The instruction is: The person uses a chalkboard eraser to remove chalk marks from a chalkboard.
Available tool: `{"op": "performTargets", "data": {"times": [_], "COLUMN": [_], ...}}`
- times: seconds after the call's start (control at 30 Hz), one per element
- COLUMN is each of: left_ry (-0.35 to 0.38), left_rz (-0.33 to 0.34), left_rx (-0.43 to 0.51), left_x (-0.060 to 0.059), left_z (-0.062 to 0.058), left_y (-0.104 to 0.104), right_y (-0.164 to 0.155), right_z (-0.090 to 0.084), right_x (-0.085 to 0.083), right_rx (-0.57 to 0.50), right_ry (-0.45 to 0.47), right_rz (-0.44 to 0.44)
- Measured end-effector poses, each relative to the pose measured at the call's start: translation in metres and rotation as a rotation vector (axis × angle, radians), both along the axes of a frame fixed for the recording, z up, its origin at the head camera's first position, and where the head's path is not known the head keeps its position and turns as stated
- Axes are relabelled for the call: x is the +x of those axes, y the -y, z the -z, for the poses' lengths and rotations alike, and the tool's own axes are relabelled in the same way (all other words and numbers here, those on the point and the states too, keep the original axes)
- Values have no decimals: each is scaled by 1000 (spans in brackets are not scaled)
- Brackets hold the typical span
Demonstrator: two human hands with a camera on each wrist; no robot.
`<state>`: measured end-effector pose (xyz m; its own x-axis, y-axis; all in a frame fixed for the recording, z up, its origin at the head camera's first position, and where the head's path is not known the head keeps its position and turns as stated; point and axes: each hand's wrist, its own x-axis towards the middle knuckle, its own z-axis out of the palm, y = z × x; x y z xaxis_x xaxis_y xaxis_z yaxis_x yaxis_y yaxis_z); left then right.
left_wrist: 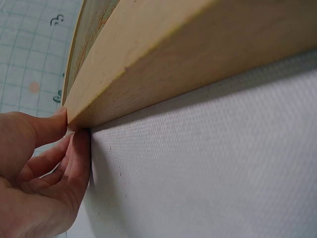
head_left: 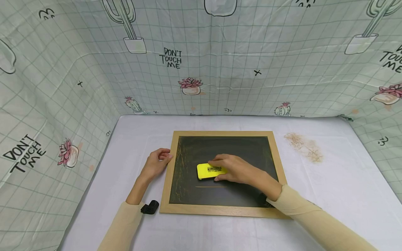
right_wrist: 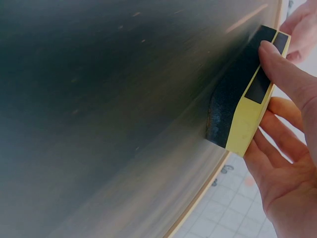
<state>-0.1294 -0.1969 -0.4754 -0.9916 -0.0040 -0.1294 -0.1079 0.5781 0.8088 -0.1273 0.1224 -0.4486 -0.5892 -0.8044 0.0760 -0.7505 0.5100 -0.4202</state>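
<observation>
on the board (head_left: 229,146), a little left of and near its middle, lies the eraser (head_left: 205,171), its yellow side up with black print and its dark felt toward the black surface. the right hand (head_left: 237,169) grips it at its right end, the thumb against the near long side, over a black strip, and the other fingers along the far side. the left hand (head_left: 155,162) pinches the left edge of the wooden frame (head_left: 226,211), thumb at the upper edge and curled fingers low against the outer side, close to the table (head_left: 245,233). just near of the eraser, a thin orange line (head_left: 210,187) runs left to right across the board, and loose orange strokes (head_left: 179,170) cover its left part. to the right of the far right corner, well apart from both hands, a tan smudge (head_left: 304,148) marks the white table. a black device (head_left: 150,207) sits at the left sleeve (head_left: 125,223), near the frame's near left corner; the right sleeve (head_left: 314,219) crosses the near right corner. on the far side rises a cloth (head_left: 232,80) with a grid and drawn cacti.
</observation>
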Motion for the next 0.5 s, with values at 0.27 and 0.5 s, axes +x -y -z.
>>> {"op": "performTargets", "data": {"times": [0.27, 0.5], "left_ry": [2, 3], "left_rz": [-9, -11], "left_rx": [1, -3], "left_x": [-1, -1], "left_z": [1, 1], "left_y": [1, 0], "right_y": [17, 33], "right_z": [-1, 1], "right_x": [0, 0], "right_rx": [-6, 4], "right_ry": [-6, 0], "right_rz": [-37, -58]}}
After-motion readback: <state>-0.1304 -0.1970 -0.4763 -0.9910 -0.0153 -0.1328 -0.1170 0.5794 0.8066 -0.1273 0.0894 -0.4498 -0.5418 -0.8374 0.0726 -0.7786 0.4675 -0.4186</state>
